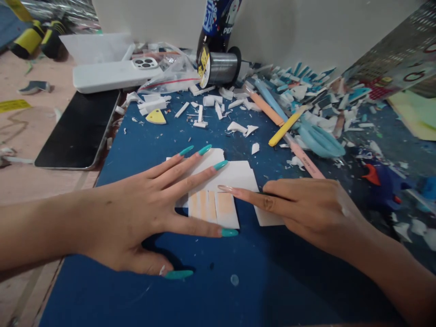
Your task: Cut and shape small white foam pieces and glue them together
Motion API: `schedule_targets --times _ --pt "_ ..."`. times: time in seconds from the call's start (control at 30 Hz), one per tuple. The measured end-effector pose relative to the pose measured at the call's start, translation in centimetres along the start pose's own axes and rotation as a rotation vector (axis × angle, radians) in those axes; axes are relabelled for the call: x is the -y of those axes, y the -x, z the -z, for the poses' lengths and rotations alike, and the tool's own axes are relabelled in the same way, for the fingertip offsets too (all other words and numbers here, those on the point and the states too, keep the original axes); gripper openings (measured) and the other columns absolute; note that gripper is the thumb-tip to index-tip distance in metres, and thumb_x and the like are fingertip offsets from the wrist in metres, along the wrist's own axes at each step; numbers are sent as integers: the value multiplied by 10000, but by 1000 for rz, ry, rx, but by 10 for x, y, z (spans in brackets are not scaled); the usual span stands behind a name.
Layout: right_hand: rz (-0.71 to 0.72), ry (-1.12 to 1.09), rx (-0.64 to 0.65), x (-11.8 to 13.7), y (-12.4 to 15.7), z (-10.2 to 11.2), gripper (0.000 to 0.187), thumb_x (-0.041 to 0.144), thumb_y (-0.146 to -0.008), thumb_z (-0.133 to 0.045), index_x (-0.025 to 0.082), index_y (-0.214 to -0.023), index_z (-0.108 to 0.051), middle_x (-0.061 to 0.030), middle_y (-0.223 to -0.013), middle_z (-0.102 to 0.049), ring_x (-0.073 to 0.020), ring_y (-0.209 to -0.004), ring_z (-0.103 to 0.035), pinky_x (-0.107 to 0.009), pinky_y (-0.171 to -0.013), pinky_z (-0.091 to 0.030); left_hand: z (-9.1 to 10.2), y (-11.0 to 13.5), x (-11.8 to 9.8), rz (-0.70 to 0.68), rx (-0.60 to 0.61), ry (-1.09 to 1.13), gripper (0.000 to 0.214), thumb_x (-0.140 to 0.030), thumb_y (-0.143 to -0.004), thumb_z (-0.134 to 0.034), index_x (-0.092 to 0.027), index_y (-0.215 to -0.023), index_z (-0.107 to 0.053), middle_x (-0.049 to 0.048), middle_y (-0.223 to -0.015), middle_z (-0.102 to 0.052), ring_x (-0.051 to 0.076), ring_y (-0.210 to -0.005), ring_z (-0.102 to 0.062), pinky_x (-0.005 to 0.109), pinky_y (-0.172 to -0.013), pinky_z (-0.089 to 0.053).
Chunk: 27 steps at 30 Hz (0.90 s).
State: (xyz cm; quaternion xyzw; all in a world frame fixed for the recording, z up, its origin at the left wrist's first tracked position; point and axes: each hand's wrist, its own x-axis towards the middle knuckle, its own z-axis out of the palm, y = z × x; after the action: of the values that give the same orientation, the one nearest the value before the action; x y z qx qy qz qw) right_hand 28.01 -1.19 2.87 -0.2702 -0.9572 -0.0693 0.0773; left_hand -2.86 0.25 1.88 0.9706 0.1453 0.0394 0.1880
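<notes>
Blue mat point(218, 281) open at near edge; both hands point(136, 213) press white sheets point(235, 177).

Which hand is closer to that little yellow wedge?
Left. The left hand lies flat on the white pieces, its fingertips just below and right of the yellow wedge. The right hand sits farther right, index finger touching the same pieces.

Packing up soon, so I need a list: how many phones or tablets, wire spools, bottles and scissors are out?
Phones or tablets: 2, white phone, black slab
Wire spool: 1
Bottle: 1
Scissors: 1
Total: 5
</notes>
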Motion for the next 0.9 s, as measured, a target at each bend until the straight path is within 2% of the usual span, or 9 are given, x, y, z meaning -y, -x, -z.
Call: schedule_targets --times 0.2,0.33,0.5,0.73,0.9 --pt "20 -6 19 -2 -3 3 583 -13 -934 -333 277 -1438 -360 51 -718 -555 -91 -583 -510 -246 -550 -361 0 0 0 4 13 -11 717 -624 -828 -533 -469 -1466 -247 27 -1602 169 519 -1418 -30 773 -1030 -167" --pt "27 -4 36 -4 -4 6 570 19 -943 -366 296 -1441 -351 43 -792 -602 -99 -633 -541 -257 -567 -375 0 -1 0 -1 14 -6 728 -620 -821 -550 -468 -1465 -246 27 -1607 154 506 -1426 -19 763 -1044 -150" --pt "57 6 65 -4 -9 12 579 -27 -915 -361 282 -1402 -405 33 -820 -614 -97 -707 -580 -251 -572 -364 -1 0 1 -13 10 -16 722 -613 -835 -533 -452 -1473 -236 49 -1603 168 511 -1426 0 773 -1037 -133" --pt "110 69 124 -5 -21 23 497 -8 -931 -348 234 -1351 -456 44 -720 -595 -90 -564 -538 -245 -487 -300 -3 1 2 -30 -33 -8 708 -599 -846 -531 -436 -1476 -251 22 -1605 163 515 -1423 -3 764 -1048 -113" --pt "125 124 69 -1 -22 23 457 7 -951 -328 227 -1327 -464 52 -715 -587 -89 -551 -519 -257 -511 -303 -3 1 2 -24 -9 -26 721 -621 -843 -520 -442 -1479 -231 50 -1603 164 507 -1425 4 764 -1045 -125"
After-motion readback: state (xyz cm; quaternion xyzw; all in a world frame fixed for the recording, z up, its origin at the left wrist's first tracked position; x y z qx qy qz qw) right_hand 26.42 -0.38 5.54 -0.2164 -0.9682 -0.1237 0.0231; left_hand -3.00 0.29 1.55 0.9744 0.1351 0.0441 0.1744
